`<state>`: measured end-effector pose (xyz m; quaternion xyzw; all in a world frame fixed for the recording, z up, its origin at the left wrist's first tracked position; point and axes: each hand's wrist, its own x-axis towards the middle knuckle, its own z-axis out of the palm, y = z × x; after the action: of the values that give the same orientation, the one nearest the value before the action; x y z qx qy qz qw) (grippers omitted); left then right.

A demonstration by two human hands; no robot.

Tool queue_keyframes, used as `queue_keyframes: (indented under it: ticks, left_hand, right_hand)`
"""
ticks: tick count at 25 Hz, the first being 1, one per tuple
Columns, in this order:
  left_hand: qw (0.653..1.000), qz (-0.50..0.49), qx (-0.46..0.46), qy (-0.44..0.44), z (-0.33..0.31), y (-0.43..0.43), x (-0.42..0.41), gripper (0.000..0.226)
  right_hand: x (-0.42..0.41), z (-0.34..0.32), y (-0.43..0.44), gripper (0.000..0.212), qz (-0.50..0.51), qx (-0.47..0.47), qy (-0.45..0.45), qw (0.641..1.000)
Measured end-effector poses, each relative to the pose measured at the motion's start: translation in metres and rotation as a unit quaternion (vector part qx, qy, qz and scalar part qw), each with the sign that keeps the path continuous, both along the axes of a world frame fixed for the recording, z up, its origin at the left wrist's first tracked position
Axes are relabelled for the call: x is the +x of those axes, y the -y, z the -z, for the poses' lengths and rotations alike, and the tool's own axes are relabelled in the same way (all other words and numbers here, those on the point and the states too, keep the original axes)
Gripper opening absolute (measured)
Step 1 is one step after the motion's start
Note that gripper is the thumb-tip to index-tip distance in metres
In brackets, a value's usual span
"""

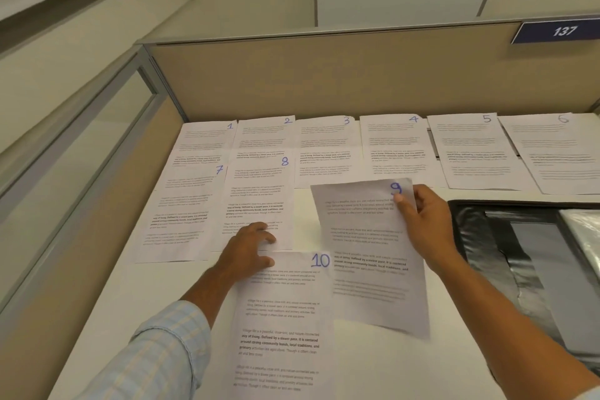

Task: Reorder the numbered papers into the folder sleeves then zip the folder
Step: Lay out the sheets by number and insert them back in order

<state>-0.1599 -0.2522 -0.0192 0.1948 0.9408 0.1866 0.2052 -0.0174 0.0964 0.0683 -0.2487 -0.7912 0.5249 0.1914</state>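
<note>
Paper 9 (367, 253): lifted above desk (406, 373), tilted, lower corner blurred.
Right hand (425, 224): clamped on paper 9 near top right corner, thumb in front, other fingers hidden behind sheet.
Left hand (250, 250): fingers apart, resting on lower edge of paper 8 (259, 191) and top left corner of paper 10 (282, 318).
Paper 10: flat on desk, bottom cut off.
Folder (506, 253): black, open, at right, partly out of frame; sleeves hard to make out.
</note>
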Motion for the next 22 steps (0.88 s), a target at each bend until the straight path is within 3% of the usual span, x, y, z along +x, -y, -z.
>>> queue_keyframes:
  ticks: [4, 7, 9, 11, 13, 16, 18, 20, 22]
  left_hand:
    - [1.000, -0.003, 0.005, 0.013, -0.018, -0.012, -0.002, 0.057]
    - [0.991, -0.032, 0.131, 0.007, -0.046, -0.044, 0.003, 0.061]
    - [0.954, -0.068, 0.280, 0.087, -0.071, -0.073, 0.015, 0.057]
    - [0.891, -0.101, 0.414, 0.156, -0.086, -0.097, 0.025, 0.047]
    - [0.844, -0.152, 0.483, 0.177, -0.091, -0.111, 0.030, 0.034]
    - [0.792, -0.220, 0.530, 0.209, -0.089, -0.125, 0.028, 0.016]
    - [0.767, -0.234, 0.545, 0.246, -0.087, -0.129, 0.022, 0.032]
    - [0.768, -0.234, 0.546, 0.239, -0.077, -0.130, 0.012, 0.027]
    - [0.775, -0.263, 0.534, 0.212, -0.065, -0.131, -0.001, 0.021]
  right_hand:
    - [0.003, -0.049, -0.009, 0.009, -0.029, 0.020, -0.089, 0.995]
    - [0.001, -0.076, -0.013, 0.009, -0.044, -0.001, -0.140, 0.989]
    - [-0.004, -0.091, -0.012, 0.004, -0.040, -0.032, -0.171, 0.984]
    - [-0.015, -0.098, -0.011, 0.004, -0.025, -0.055, -0.186, 0.981]
    - [-0.026, -0.096, -0.014, 0.008, 0.006, -0.070, -0.181, 0.981]
    - [-0.045, -0.083, -0.024, 0.016, 0.059, -0.097, -0.168, 0.979]
    - [-0.057, -0.070, -0.028, 0.022, 0.079, -0.116, -0.153, 0.978]
    - [-0.071, -0.060, -0.027, 0.025, 0.095, -0.134, -0.142, 0.976]
    - [-0.088, -0.047, -0.027, 0.016, 0.098, -0.156, -0.121, 0.975]
